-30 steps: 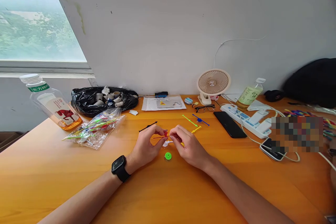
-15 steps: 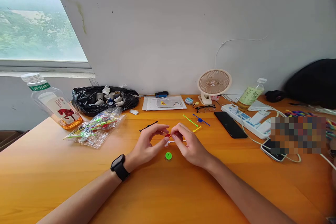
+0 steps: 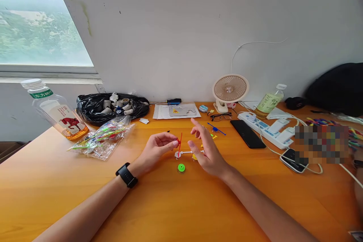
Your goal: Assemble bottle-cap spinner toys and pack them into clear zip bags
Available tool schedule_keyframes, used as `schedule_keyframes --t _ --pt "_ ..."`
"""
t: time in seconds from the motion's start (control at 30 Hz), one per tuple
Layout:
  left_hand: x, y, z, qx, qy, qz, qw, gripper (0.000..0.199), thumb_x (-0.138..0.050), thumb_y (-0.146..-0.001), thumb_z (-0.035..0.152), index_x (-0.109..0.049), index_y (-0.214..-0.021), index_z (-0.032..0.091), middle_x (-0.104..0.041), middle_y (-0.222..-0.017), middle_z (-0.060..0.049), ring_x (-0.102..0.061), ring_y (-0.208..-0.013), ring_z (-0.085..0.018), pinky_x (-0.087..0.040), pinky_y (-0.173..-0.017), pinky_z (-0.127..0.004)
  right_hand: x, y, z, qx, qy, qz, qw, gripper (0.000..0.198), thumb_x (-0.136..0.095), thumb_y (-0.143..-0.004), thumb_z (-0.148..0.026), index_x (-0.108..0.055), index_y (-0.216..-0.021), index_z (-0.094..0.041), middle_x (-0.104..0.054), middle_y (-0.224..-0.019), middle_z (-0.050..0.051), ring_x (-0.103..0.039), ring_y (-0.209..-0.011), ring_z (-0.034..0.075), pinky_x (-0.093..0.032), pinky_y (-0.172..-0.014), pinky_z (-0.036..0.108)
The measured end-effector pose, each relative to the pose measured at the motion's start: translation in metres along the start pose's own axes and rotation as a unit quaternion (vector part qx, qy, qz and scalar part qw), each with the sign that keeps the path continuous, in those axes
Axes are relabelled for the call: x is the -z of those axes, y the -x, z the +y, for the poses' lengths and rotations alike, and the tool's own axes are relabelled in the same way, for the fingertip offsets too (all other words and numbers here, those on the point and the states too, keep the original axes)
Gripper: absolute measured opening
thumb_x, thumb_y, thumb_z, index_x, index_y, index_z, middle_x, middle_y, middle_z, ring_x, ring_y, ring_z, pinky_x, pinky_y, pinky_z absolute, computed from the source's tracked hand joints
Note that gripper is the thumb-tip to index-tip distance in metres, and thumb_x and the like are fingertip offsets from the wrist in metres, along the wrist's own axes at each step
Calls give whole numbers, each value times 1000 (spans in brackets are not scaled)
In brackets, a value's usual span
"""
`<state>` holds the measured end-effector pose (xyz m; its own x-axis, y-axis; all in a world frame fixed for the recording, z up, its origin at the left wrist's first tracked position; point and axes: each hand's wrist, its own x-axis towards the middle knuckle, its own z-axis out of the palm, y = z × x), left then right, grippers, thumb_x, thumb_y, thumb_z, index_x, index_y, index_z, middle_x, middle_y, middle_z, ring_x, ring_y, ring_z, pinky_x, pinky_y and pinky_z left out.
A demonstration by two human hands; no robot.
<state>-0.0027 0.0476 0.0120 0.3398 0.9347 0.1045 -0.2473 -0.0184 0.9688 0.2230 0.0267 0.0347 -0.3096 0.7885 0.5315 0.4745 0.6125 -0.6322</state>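
Between the thumb and fingers of my left hand (image 3: pixel 162 146) is a red plastic piece (image 3: pixel 179 142) with a thin straight rod standing nearly upright. My right hand (image 3: pixel 207 151) is just to the right, apart from it, fingers spread and holding nothing. Below the hands a green round piece (image 3: pixel 181 168) lies on the table. A white round piece (image 3: pixel 177 154) and a white rod (image 3: pixel 186 152) lie under and between the hands. Partly hidden by my right hand is a yellow round piece (image 3: pixel 194 157). Beyond that hand lies a blue rod piece (image 3: pixel 216 129).
A clear bag of colourful plastic parts (image 3: pixel 104 138), a bottle (image 3: pixel 58 111) and a black plastic bag (image 3: pixel 113 107) stand left. Towards the back are a fan (image 3: pixel 230 89) and glasses (image 3: pixel 221 117). On the right are a phone (image 3: pixel 247 134) and a power strip (image 3: pixel 263 130).
Both hands were together at the red piece. My right hand has let go and opened, and my left hand now holds the piece alone, its rod upright.
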Motion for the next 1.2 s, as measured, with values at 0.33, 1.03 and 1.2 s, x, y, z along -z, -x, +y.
schedule_keyframes --t 0.33,1.03,1.2 --pt "1 -2 0 -20 1 53 998 32 -88 -81 40 -79 -98 15 -78 -95 -9 -67 -85 -16 -53 -83 -29 8 -9 8 -82 -127 -24 988 56 -29 -110 -48 -46 -63 -24 -54 -78 5 -50 -92 25 -38 -92 41" --pt "6 -4 2 39 189 15 981 25 -85 -86 34 -78 -98 13 -72 -94 -6 -62 -81 -10 -51 -77 -19 11 -14 27 -94 -58 71 991 34 -53 -105 -42 -62 -79 -22 -62 -81 2 -55 -80 21 -41 -76 37" --pt "2 -4 -3 47 157 3 987 31 -83 -87 39 -75 -102 13 -71 -93 -5 -64 -83 -11 -52 -80 -22 6 -9 15 -21 5 37 999 17 -55 -104 -33 -63 -93 -23 -63 -85 3 -57 -82 22 -45 -79 37"
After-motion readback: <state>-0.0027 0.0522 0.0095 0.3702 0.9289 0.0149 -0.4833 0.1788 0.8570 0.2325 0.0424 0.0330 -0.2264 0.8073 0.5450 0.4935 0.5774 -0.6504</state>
